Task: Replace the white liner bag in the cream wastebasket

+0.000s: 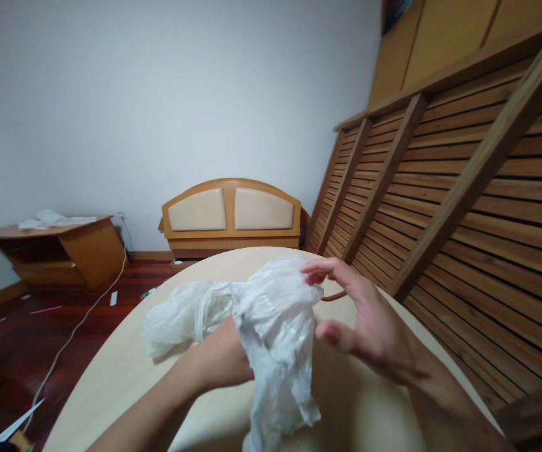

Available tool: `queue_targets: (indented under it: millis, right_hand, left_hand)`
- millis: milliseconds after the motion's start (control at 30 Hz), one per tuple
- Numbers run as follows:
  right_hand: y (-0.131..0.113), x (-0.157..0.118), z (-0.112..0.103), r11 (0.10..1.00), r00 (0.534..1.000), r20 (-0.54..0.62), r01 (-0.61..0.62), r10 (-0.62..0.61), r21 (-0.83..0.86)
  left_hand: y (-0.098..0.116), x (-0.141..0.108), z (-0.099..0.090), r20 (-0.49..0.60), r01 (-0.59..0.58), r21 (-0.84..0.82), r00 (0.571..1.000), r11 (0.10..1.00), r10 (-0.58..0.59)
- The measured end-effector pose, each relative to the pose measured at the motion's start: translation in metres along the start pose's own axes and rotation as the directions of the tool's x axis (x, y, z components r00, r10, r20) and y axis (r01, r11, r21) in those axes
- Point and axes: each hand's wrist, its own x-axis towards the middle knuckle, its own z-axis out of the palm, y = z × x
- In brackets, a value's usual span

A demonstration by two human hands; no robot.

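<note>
A crumpled white plastic bag (278, 314) is bunched up over the round table, its lower end hanging toward me. My left hand (236, 355) reaches in behind this bag, which covers its fingers, so their grip is hidden. On the bag's right side, my right hand (358, 314) has its thumb and fingers apart, the fingertips at the bag's upper edge. A second bundle of translucent white plastic (181, 314) lies on the table to the left, against the first. Part of a thin brown curved thing (334, 296) shows behind my right hand.
The pale round table (111, 389) spans the foreground. Slatted wooden panels (440, 188) lean along the right. A padded headboard (231, 242) stands beyond the table. At left are a low wooden cabinet (83, 251) with papers on top, and a white cable (80, 326) across the floor.
</note>
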Motion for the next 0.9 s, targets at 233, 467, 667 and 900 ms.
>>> queue_targets:
  millis: [233, 467, 667, 900]
  right_hand:
    - [-0.014, -0.005, 0.011, 0.988, 0.998, 0.058, -0.003, 0.012, -0.153]
    - [0.009, 0.004, 0.003, 0.994, 0.991, -0.082, -0.111, 0.11, -0.013]
    - [0.077, 0.02, -0.009, 0.955, 0.92, -0.27, -0.248, 0.285, 0.164]
    - [0.143, 0.001, -0.015, 0.832, 0.892, -0.074, -0.444, 0.446, -0.333]
  left_hand:
    - [0.016, -0.007, -0.014, 0.184, -0.084, -0.283, 0.973, 0.955, 0.14]
    - [0.006, 0.002, -0.012, -0.175, 0.212, -0.584, 0.91, 0.784, -0.376]
    - [-0.043, 0.022, -0.014, -0.343, 0.15, -0.806, 0.67, 0.573, -0.658]
    - [-0.113, 0.02, -0.004, -0.227, 0.516, -0.636, 0.585, 0.573, -0.779]
